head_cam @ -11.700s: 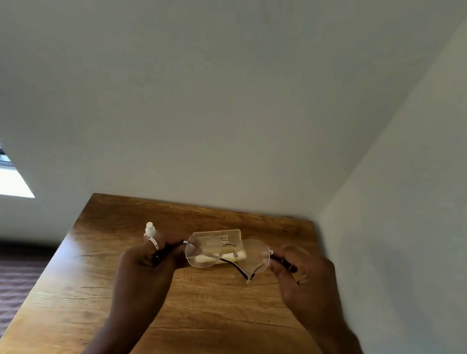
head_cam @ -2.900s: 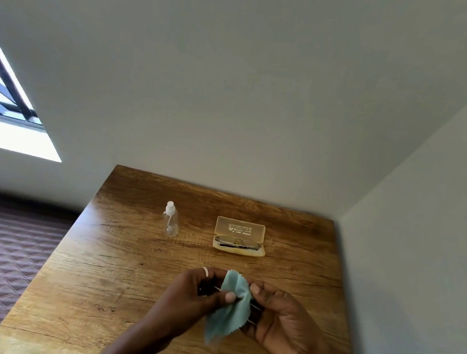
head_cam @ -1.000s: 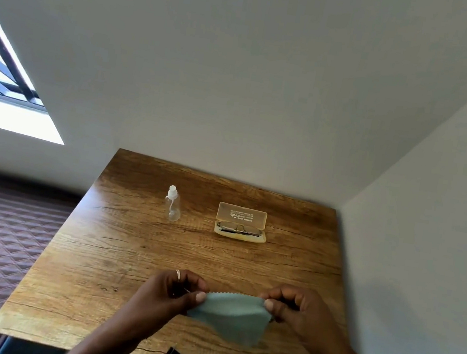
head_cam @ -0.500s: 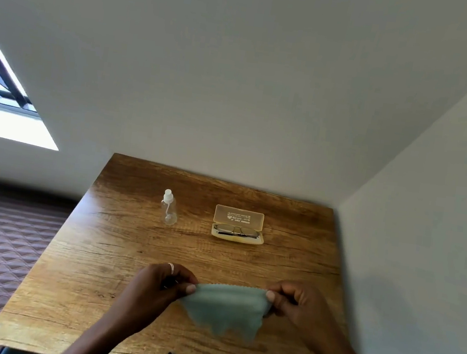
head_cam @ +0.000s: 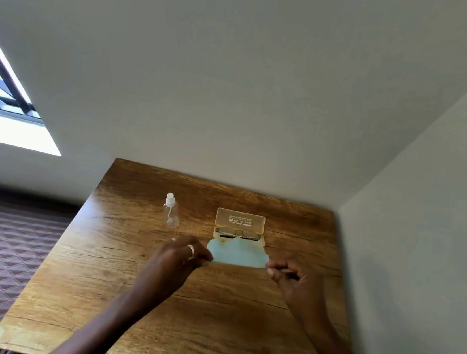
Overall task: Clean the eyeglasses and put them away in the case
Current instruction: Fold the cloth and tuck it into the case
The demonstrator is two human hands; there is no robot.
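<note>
- Wooden tabletop (head_cam: 112, 276) carries everything: the case (head_cam: 240, 227) sits open toward the far edge, a little right of the middle, its lid standing up.
- Folded eyeglasses (head_cam: 237, 233) already lie inside the case, so the putting-away looks largely done – I judge the wiping finished too, though the lenses are too small here to check for smears.
- Left to do, as I read it: stow the cloth (head_cam: 236, 255), likely over the eyeglasses, then close the lid, which is not yet down.
- Pale blue-green, the cloth is stretched flat between the 2 hands just on the near side of the case; its far edge overlaps the case's front rim from this angle, and whether it touches I cannot tell.
- Left hand (head_cam: 183, 259), wearing a ring, is closed to a narrow pinch on the cloth's left corner.
- Right hand (head_cam: 290, 276) pinches the right corner the same way – fingers curled in, nothing else held.
- Clear spray bottle (head_cam: 170, 211) stands upright to the left of the case, apart from both hands.
</note>
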